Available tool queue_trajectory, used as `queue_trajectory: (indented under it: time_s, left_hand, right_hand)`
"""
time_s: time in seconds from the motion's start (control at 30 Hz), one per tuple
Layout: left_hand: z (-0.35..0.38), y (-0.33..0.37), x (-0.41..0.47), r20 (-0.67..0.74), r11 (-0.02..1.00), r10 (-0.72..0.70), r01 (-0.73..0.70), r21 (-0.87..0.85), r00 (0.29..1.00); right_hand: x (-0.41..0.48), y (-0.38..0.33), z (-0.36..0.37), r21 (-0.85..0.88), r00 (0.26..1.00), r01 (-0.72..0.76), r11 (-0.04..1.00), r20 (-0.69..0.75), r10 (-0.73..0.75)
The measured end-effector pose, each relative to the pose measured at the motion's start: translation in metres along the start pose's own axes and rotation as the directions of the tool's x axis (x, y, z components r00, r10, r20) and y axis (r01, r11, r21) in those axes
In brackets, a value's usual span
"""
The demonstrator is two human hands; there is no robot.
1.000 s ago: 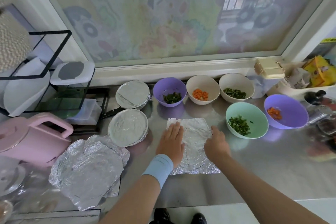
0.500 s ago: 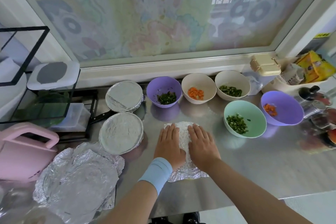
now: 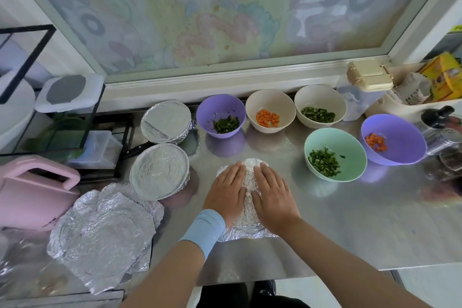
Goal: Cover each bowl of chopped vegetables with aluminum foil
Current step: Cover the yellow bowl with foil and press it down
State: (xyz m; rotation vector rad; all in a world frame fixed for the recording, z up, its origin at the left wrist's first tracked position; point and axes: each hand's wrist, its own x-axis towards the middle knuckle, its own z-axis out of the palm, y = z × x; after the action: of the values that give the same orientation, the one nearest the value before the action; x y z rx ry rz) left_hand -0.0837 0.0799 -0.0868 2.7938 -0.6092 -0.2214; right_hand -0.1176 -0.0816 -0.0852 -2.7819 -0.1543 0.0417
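Drawn together now, left hand (image 3: 228, 191) and right hand (image 3: 272, 195) press flat, smoothing the crumpled silver foil sheet (image 3: 246, 229) left of the round mint-green bowl (image 3: 350, 142), likely its cover

Home kitchen: steel counter (image 3: 350, 227), vegetable bowls (image 3: 335, 155).

We see a crinkled, shiny foil sheet (image 3: 246, 229) lying on a brushed, softly reflective metal counter (image 3: 350, 227). The foil pile (image 3: 100, 237) looks rougher and is heavily creased. The mint bowl (image 3: 350, 147) and purple bowl (image 3: 400, 137) look like smooth matt plastic, the pink jug (image 3: 32, 197) like smooth plastic, and the wristband (image 3: 203, 230) like soft cloth.
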Motion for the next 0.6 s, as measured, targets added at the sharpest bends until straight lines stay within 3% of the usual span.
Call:
queue_trajectory:
  time_s: [0.4,0.6]
  left_hand:
    - [0.006,-0.003,-0.011,0.024,0.998,-0.023,0.021,0.064,0.999]
    - [-0.007,-0.002,0.002,-0.083,1.000,0.009,-0.010,-0.019,0.997]
  right_hand:
    - [-0.005,0.003,0.005,0.025,1.000,0.019,1.000,0.002,-0.019]
    - [-0.004,0.002,0.006,-0.040,0.999,0.026,0.999,0.021,-0.026]
